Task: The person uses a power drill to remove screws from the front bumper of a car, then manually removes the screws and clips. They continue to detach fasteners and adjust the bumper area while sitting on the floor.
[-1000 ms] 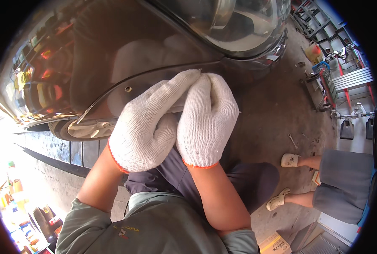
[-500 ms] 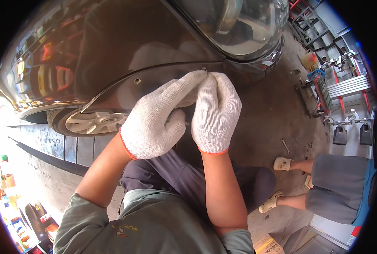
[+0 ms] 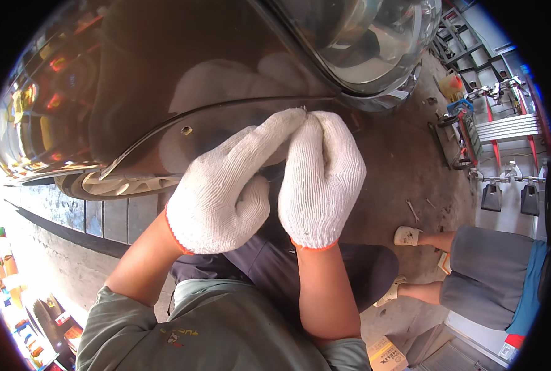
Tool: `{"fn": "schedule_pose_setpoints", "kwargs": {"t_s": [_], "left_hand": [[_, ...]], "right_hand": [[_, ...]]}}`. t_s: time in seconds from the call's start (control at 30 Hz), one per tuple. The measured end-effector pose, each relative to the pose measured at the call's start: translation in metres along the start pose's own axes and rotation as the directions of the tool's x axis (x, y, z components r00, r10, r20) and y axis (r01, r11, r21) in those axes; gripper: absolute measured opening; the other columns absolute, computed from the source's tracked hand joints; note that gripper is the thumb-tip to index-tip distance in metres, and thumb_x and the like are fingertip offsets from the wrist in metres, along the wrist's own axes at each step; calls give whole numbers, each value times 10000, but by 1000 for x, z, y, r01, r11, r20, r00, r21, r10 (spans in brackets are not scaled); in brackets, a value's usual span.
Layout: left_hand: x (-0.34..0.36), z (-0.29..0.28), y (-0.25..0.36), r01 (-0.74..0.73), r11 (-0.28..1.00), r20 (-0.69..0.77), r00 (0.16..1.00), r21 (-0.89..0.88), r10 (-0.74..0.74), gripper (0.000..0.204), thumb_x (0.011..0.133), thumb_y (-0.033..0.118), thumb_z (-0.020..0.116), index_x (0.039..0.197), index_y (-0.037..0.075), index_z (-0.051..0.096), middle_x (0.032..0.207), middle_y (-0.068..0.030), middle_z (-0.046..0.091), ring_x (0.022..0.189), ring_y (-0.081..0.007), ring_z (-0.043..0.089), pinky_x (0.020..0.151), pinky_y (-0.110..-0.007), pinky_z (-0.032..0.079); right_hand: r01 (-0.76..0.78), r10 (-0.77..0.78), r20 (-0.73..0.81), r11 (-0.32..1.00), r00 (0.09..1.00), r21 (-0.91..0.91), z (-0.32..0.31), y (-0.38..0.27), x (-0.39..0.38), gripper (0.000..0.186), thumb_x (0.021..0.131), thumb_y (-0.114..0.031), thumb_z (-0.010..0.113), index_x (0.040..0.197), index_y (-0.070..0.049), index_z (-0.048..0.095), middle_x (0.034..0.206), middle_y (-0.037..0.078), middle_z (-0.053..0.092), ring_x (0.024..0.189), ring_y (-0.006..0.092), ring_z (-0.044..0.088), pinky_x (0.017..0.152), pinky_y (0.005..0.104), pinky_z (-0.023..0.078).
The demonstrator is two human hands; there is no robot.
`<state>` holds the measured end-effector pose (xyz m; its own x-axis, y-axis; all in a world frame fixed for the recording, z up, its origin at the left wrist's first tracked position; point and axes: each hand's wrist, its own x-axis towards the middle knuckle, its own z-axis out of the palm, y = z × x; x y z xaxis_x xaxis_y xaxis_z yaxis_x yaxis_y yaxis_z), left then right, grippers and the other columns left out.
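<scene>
My left hand (image 3: 220, 191) and my right hand (image 3: 322, 179), both in white knit gloves with orange cuffs, come together against a dark car bumper (image 3: 139, 93) below the headlight (image 3: 368, 49). Their fingertips meet at a tiny metal piece (image 3: 304, 109) on the bumper, mostly hidden by the gloves; I cannot make out what it is. My right fingers are pinched there, and my left index finger reaches to the same spot with the thumb curled below. A small square opening (image 3: 186, 130) shows in the panel left of my hands, above the wheel (image 3: 114, 185).
A person in grey shorts (image 3: 482, 278) and clogs stands at right. Beyond are a wheeled cart (image 3: 451, 145), metal racks (image 3: 507, 127), wrenches (image 3: 413, 210) on the floor and a cardboard box (image 3: 386, 355). Assorted containers (image 3: 6, 272) sit at lower left.
Both gloved hands stay joined at their fingertips, with small shifts along with the camera view. The other person's legs appear slightly shifted. Nothing is visibly let go.
</scene>
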<state>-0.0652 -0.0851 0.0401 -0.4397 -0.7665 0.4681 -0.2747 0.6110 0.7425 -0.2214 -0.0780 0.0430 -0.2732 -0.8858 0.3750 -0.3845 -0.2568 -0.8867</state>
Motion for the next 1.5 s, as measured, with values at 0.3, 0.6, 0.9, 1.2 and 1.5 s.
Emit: {"fn": "schedule_pose_setpoints", "kwargs": {"t_s": [0.3, 0.6, 0.9, 1.2, 1.5], "left_hand": [[-1, -4, -2, 51, 998, 65, 997, -24, -50, 862, 711, -119, 489, 1571, -99, 538, 1494, -311, 655, 1368, -465, 665, 1210, -457, 480], [-3, 6, 13, 33, 997, 19, 999, 68, -34, 859, 752, -119, 496, 1610, -71, 492, 1475, -297, 657, 1315, -450, 696, 1134, -430, 548], [-6, 11, 25, 36, 997, 19, 999, 70, -37, 891, 752, -148, 481, 1640, -68, 456, 1458, -303, 654, 1378, -416, 674, 1183, -428, 508], [-5, 12, 10, -41, 996, -26, 999, 79, 43, 880, 742, -142, 504, 1619, -72, 479, 1469, -313, 648, 1327, -459, 676, 1140, -446, 533], [-4, 12, -2, -69, 997, -21, 997, 45, 70, 882, 729, -139, 508, 1609, -91, 481, 1447, -319, 662, 1299, -489, 681, 1126, -464, 543]], "right_hand": [[-93, 92, 77, 995, 993, 21, -7, -5, 5, 228, 1098, -136, 603, 1015, 52, 702, 775, 92, 646, 689, 151, 582, 648, 334, 472], [-64, 44, 117, 983, 992, 174, -17, 0, 10, 221, 1048, -69, 615, 856, 41, 623, 702, 196, 574, 601, 324, 547, 595, 394, 463], [86, -91, 18, 977, 996, 194, -12, 13, 0, 214, 1098, -134, 601, 976, 29, 672, 803, 163, 650, 715, 265, 632, 707, 385, 517], [89, -90, 2, 988, 996, 125, -6, 12, 2, 167, 1073, -96, 624, 942, 3, 654, 748, 200, 642, 659, 393, 672, 616, 407, 518], [-16, 19, 109, 1000, 994, -21, -15, -7, 8, 208, 1089, -116, 582, 986, 30, 689, 799, 190, 666, 695, 312, 645, 691, 394, 520]]}}
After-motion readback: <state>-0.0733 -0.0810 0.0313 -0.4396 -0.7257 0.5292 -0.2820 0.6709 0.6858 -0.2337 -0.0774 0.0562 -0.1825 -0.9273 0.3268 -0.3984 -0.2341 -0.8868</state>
